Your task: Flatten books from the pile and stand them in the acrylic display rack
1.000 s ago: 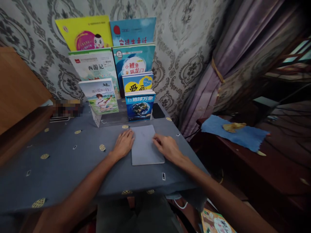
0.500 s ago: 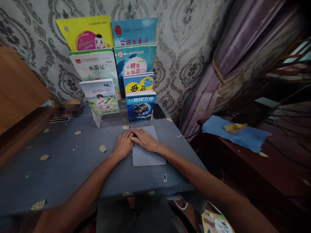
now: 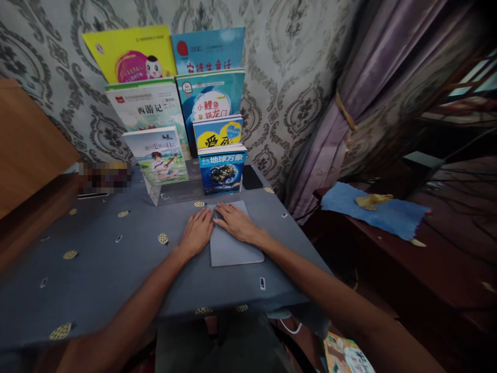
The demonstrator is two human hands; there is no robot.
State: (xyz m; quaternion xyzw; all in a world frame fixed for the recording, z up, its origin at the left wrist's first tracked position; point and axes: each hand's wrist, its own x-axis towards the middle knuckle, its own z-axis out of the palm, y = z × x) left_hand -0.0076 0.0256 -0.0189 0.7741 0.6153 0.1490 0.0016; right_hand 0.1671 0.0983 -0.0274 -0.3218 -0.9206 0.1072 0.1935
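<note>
A thin grey notebook (image 3: 236, 254) lies closed on the table, its upper part partly covered by my hands. My left hand (image 3: 197, 230) rests flat at the notebook's left edge, fingers stretched forward, partly on the tablecloth. On the notebook's upper half lies my right hand (image 3: 236, 223), palm down with the fingers extended. A narrow gap separates the fingertips of the two hands. Neither hand grips anything. Just beyond them stands a clear stand holding several books, among them a blue book with a globe (image 3: 222, 173) and a white-and-green book (image 3: 161, 158).
A dark phone (image 3: 251, 177) lies right of the stand. The grey tablecloth (image 3: 116, 274) has a pineapple pattern. A wooden panel (image 3: 31, 140) rises at the left. Right of the table, a blue cloth (image 3: 373, 210) lies on a dark red surface. Another book (image 3: 347, 355) is low at the right.
My hands have drawn slightly apart; the fingers that met over the notebook's upper left now have a gap between them. The view has shifted a little.
</note>
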